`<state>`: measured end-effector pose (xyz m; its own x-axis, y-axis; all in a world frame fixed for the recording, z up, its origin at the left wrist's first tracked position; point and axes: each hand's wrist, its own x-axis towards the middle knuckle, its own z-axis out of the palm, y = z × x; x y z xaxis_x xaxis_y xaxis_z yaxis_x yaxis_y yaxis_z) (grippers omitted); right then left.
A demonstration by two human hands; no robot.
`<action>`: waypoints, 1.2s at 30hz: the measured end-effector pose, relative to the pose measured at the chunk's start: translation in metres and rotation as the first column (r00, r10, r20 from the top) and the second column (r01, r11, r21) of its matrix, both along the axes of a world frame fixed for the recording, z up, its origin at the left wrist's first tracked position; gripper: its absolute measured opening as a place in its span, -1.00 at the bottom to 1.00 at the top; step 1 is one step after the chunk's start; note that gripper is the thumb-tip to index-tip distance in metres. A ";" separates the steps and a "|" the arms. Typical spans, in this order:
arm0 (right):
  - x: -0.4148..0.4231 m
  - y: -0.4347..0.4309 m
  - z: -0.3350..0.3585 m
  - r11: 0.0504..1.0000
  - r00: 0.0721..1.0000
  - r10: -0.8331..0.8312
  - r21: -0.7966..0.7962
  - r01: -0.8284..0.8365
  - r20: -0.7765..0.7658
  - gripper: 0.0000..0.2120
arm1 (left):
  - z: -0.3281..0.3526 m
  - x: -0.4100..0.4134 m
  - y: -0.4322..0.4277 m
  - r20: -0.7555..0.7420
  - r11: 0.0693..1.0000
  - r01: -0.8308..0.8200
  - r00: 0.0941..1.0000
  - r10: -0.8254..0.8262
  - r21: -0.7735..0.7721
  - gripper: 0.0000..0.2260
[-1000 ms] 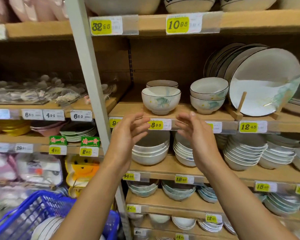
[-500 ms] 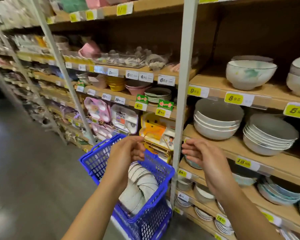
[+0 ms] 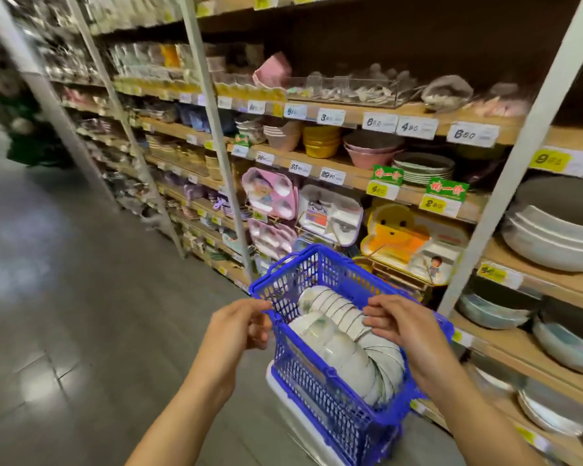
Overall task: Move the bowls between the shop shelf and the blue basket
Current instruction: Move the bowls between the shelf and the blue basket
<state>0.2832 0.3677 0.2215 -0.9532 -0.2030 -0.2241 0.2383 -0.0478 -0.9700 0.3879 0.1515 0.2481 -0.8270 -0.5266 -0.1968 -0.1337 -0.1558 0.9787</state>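
Note:
The blue basket point(image 3: 320, 388) stands below me in front of the shop shelf point(image 3: 515, 348). Inside it, several white bowls point(image 3: 337, 344) lie on their sides in two rows. My left hand point(image 3: 244, 326) hovers at the basket's left rim with loosely curled fingers and nothing in it. My right hand point(image 3: 396, 322) reaches over the right rim, fingertips just above the nearer row of bowls; I cannot tell whether they touch. Stacked white bowls point(image 3: 552, 243) sit on the shelf at the right.
The basket rests on a pale low stand point(image 3: 300, 428). Children's divided plates point(image 3: 330, 216) lean on the shelf behind it. A white upright post point(image 3: 505, 169) splits the shelving. A grey tiled aisle floor point(image 3: 81, 297) stretches to the left.
My view swung left and down from the upper shelf of bowls to the basket. Both empty hands dropped from shelf height to the basket's rim.

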 end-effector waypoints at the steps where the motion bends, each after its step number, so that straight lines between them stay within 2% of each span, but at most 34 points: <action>1: 0.002 -0.011 -0.005 1.000 1.000 -0.005 0.000 0.005 0.015 -0.80 | -0.002 0.003 -0.013 0.015 1.000 -0.001 1.000 0.001 0.001 -0.84; 11: -0.024 -0.070 -0.043 0.993 0.989 -0.055 0.107 0.040 0.138 -0.80 | -0.032 -0.033 -0.083 0.155 0.990 0.139 0.978 -0.141 0.018 -0.78; 19: -0.104 -0.103 -0.096 0.981 0.963 -0.127 0.171 0.086 0.240 -0.82 | -0.063 -0.133 -0.113 0.276 0.950 0.312 0.914 -0.296 -0.017 -0.81; 25: -0.164 -0.121 -0.146 0.963 0.930 -0.172 0.255 0.089 0.326 -0.85 | -0.114 -0.221 -0.119 0.454 0.878 0.467 0.807 -0.376 -0.104 -0.83; 27: -0.176 -0.124 -0.163 0.952 0.931 -0.164 0.301 0.062 0.326 -0.86 | -0.142 -0.248 -0.117 0.521 0.836 0.530 0.757 -0.394 -0.138 -0.82; 30: -0.191 -0.130 -0.184 0.906 0.936 -0.144 0.424 -0.006 0.322 -0.82 | -0.182 -0.280 -0.112 0.639 0.726 0.659 0.647 -0.416 -0.194 -0.82; 33: -0.201 -0.137 -0.199 0.825 0.947 -0.066 0.551 -0.125 0.314 -0.81 | -0.218 -0.303 -0.109 0.777 0.559 0.792 0.505 -0.375 -0.245 -0.82; 36: -0.205 -0.142 -0.208 0.730 0.949 0.000 0.649 -0.214 0.314 -0.77 | -0.249 -0.316 -0.108 0.855 0.399 0.898 0.346 -0.386 -0.183 -0.76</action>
